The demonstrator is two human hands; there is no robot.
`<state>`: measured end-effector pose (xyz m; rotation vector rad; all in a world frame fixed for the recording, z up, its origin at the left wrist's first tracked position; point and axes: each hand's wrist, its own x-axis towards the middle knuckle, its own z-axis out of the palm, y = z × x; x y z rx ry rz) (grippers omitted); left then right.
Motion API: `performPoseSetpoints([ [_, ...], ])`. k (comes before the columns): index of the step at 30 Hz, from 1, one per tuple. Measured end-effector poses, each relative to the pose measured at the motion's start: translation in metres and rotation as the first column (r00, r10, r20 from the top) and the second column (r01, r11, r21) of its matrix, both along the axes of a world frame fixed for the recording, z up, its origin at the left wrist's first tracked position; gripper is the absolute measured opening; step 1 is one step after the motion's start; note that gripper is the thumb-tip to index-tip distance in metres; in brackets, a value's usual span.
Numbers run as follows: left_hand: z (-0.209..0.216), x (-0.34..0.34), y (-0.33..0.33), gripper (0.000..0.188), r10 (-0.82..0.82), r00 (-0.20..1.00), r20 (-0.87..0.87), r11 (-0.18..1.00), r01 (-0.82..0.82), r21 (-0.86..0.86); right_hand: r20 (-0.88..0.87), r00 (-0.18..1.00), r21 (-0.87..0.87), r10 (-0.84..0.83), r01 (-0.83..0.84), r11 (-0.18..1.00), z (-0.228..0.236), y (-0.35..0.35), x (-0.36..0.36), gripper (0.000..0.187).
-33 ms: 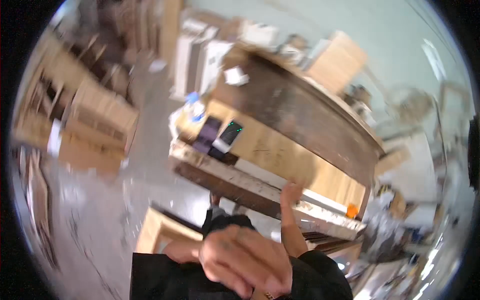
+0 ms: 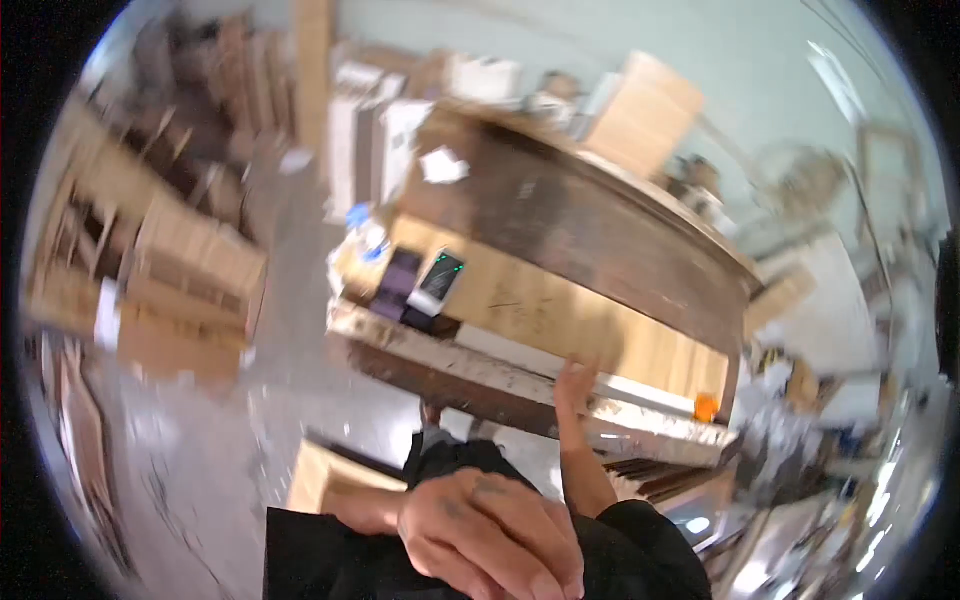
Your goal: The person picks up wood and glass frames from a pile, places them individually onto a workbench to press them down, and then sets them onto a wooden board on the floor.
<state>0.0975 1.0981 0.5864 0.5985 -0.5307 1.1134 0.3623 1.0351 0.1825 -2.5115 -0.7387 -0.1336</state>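
Observation:
Close to the camera, my left hand is closed, its fingers curled over; whatever lies inside them is hidden. My right hand rests at the near side of a workbench, fingers laid forward and touching the edge of a long, light wooden board. Beside the fingers runs a white strip along the board. Toward the bench's left end lie a phone-like device with green lights on its dark face and a dark purple flat thing. A small orange thing sits at the board's right end.
A clear bottle with blue parts stands at the bench's left end. White paper lies on the brown bench top. Wooden cabinets stand on the left; a wooden frame is low beside me. A fan is at the right.
The whole view has swung a little, so the bench and its things sit slightly farther left. My left hand stays closed and my right hand stays on the board's edge.

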Motion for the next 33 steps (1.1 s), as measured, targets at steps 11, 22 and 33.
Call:
performPoseSetpoints([
  [11,0.026,0.159,-0.183,0.007,-0.637,0.764,-0.106,0.694,0.628,0.353,-0.304,0.953,0.380,0.019,0.103,0.919,0.038,-0.288,-0.064,0.068],
  [22,0.080,0.153,-0.217,0.015,-0.673,0.680,-0.292,0.511,0.712,0.481,-0.468,0.863,0.444,-0.190,0.416,0.794,0.033,-0.373,-0.107,0.059],
  [33,0.099,0.114,-0.194,0.033,-0.767,0.517,-0.381,0.408,0.850,0.332,-0.408,0.869,0.478,-0.281,0.466,0.745,0.093,-0.310,-0.141,0.059],
])
